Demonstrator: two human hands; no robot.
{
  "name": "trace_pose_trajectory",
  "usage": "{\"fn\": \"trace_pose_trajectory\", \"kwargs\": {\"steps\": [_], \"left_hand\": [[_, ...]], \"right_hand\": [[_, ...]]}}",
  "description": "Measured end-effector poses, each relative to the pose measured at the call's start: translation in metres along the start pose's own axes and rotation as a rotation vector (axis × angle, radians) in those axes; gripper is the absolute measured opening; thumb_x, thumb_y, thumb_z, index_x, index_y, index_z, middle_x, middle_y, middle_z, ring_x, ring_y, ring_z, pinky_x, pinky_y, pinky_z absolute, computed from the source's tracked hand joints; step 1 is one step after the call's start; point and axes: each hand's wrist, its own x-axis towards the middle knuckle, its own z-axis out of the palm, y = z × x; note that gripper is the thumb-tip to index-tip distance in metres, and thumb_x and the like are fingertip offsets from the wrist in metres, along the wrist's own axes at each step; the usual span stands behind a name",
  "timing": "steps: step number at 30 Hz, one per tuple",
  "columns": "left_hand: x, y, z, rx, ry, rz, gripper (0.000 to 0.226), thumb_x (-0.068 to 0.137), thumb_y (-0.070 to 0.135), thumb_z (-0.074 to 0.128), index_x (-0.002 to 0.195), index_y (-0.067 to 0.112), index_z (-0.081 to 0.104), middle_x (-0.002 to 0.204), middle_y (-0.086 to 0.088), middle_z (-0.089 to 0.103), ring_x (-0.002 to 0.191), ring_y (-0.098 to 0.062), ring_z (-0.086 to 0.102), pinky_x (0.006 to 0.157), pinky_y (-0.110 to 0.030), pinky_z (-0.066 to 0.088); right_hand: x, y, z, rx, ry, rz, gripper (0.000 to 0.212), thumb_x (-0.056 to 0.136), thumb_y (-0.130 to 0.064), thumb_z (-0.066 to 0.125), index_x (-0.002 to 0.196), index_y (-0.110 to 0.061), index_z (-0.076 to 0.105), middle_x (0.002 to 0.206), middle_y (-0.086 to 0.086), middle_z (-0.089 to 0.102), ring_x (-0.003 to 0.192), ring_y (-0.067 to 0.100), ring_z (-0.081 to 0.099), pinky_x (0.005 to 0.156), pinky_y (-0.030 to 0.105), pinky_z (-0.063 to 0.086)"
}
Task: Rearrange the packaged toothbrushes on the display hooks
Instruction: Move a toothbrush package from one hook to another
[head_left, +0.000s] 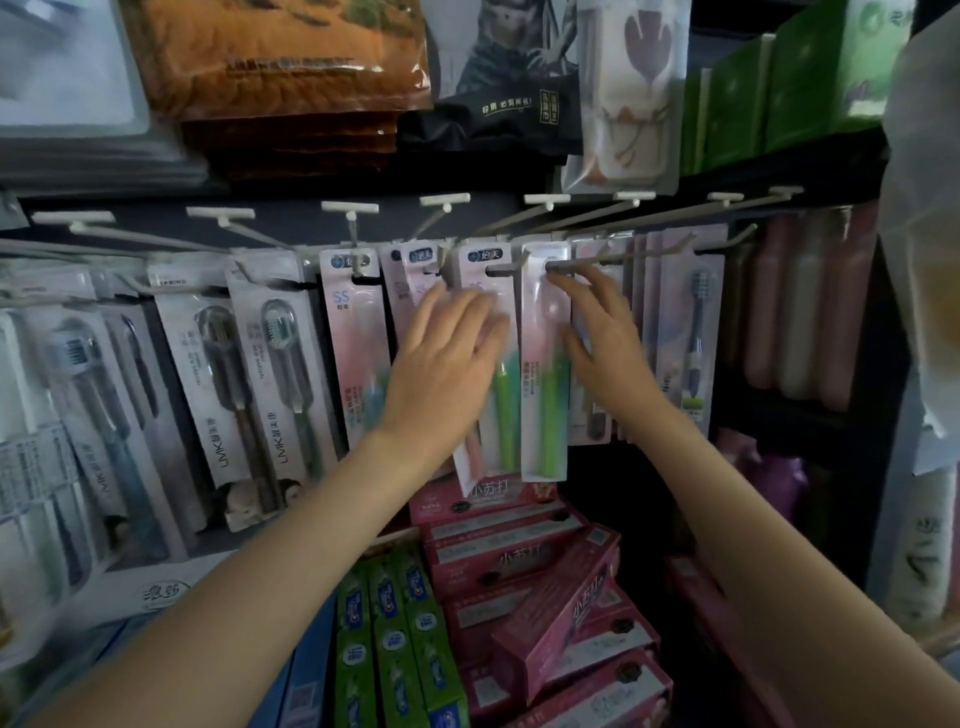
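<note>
Pink-and-white packs of green toothbrushes hang on grey display hooks in the middle of the rack. My left hand (447, 358) lies flat with straight fingers against one green-toothbrush pack (501, 410). My right hand (605, 327) reaches up beside the neighbouring pack (545, 405), its fingers spread and the fingertips near the hook (582, 262) where that pack hangs. Whether the right fingers pinch the pack's top is blurred. Another pink pack (358, 338) hangs left of my left hand.
Black LMK toothbrush packs (270, 379) hang at the left, a dark toothbrush pack (693, 343) at the right. Pink toothpaste boxes (545, 597) and green ones (395, 634) are stacked below. Bagged goods fill the shelf above; long hook arms stick out toward me.
</note>
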Motion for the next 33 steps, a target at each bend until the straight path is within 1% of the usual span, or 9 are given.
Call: {"fn": "trace_pose_trajectory", "kwargs": {"steps": [3, 7, 12, 16, 22, 25, 28, 31, 33], "left_hand": [[0.02, 0.005, 0.005, 0.197, -0.105, 0.04, 0.047, 0.084, 0.014, 0.04, 0.129, 0.013, 0.053, 0.141, -0.018, 0.043, 0.134, -0.034, 0.034, 0.112, -0.05, 0.002], [0.023, 0.004, 0.007, 0.169, -0.074, 0.036, 0.047, 0.071, 0.011, 0.073, 0.117, 0.009, 0.062, 0.134, -0.021, 0.05, 0.128, -0.037, 0.042, 0.114, -0.047, 0.002], [0.001, 0.013, 0.006, 0.044, 0.005, 0.072, 0.051, 0.067, 0.002, 0.075, 0.116, 0.008, 0.062, 0.133, -0.018, 0.051, 0.127, -0.035, 0.043, 0.112, -0.05, 0.009], [-0.007, 0.033, 0.015, 0.018, 0.0, 0.228, 0.058, 0.071, 0.013, 0.07, 0.127, 0.011, 0.055, 0.141, -0.012, 0.044, 0.135, -0.026, 0.029, 0.114, -0.047, 0.002], [-0.007, 0.048, 0.042, 0.101, -0.137, 0.318, 0.058, 0.071, 0.024, 0.071, 0.127, 0.015, 0.056, 0.142, -0.009, 0.044, 0.137, -0.028, 0.026, 0.111, -0.051, 0.01], [-0.008, 0.045, 0.05, 0.118, -0.165, 0.304, 0.054, 0.07, 0.023, 0.073, 0.121, 0.015, 0.061, 0.14, -0.01, 0.046, 0.136, -0.031, 0.031, 0.11, -0.053, 0.011], [-0.012, 0.041, 0.054, 0.109, -0.157, 0.295, 0.05, 0.072, 0.018, 0.071, 0.12, 0.012, 0.062, 0.14, -0.012, 0.045, 0.136, -0.032, 0.032, 0.11, -0.053, 0.011], [-0.015, 0.036, 0.057, 0.087, -0.133, 0.278, 0.043, 0.073, 0.009, 0.068, 0.115, 0.009, 0.065, 0.138, -0.013, 0.047, 0.133, -0.033, 0.036, 0.109, -0.052, 0.014], [-0.016, 0.036, 0.057, 0.094, -0.117, 0.284, 0.037, 0.076, 0.01, 0.054, 0.111, 0.009, 0.067, 0.137, -0.014, 0.049, 0.132, -0.032, 0.038, 0.11, -0.051, 0.013]], "right_hand": [[0.01, 0.008, -0.004, -0.003, -0.087, -0.021, 0.051, 0.086, 0.004, 0.053, 0.134, -0.013, 0.046, 0.14, 0.012, 0.037, 0.132, 0.025, 0.032, 0.11, 0.026, 0.022], [0.007, 0.01, -0.008, 0.028, -0.052, -0.056, 0.056, 0.084, 0.008, 0.05, 0.136, -0.012, 0.043, 0.14, 0.01, 0.037, 0.132, 0.024, 0.035, 0.11, 0.028, 0.025], [-0.027, 0.022, -0.016, 0.072, 0.24, 0.335, 0.037, 0.088, 0.008, 0.044, 0.124, 0.002, 0.048, 0.123, 0.02, 0.047, 0.11, 0.028, 0.049, 0.089, 0.008, 0.028], [-0.047, 0.036, -0.002, -0.015, 0.018, 0.484, 0.048, 0.09, 0.003, 0.046, 0.136, 0.003, 0.034, 0.134, 0.022, 0.042, 0.124, 0.032, 0.041, 0.102, 0.03, 0.03], [-0.047, 0.042, 0.019, 0.13, -0.084, 0.589, 0.071, 0.084, -0.013, 0.065, 0.14, 0.003, 0.024, 0.132, 0.025, 0.046, 0.12, 0.036, 0.048, 0.097, 0.039, 0.042], [-0.047, 0.04, 0.02, 0.145, -0.09, 0.61, 0.062, 0.084, -0.008, 0.064, 0.135, -0.001, 0.029, 0.12, 0.021, 0.055, 0.108, 0.034, 0.056, 0.079, 0.028, 0.045], [-0.057, 0.028, 0.01, 0.063, -0.132, 0.579, 0.055, 0.09, -0.012, 0.058, 0.136, -0.003, 0.029, 0.11, 0.021, 0.061, 0.098, 0.035, 0.06, 0.062, 0.022, 0.033], [-0.067, 0.017, -0.009, -0.062, -0.089, 0.504, 0.057, 0.091, -0.012, 0.055, 0.139, -0.004, 0.025, 0.112, 0.023, 0.06, 0.097, 0.037, 0.06, 0.061, 0.028, 0.032], [-0.068, 0.011, -0.024, -0.139, -0.071, 0.471, 0.061, 0.091, -0.009, 0.051, 0.143, -0.004, 0.019, 0.129, 0.023, 0.048, 0.103, 0.039, 0.056, 0.069, 0.034, 0.039]]}}
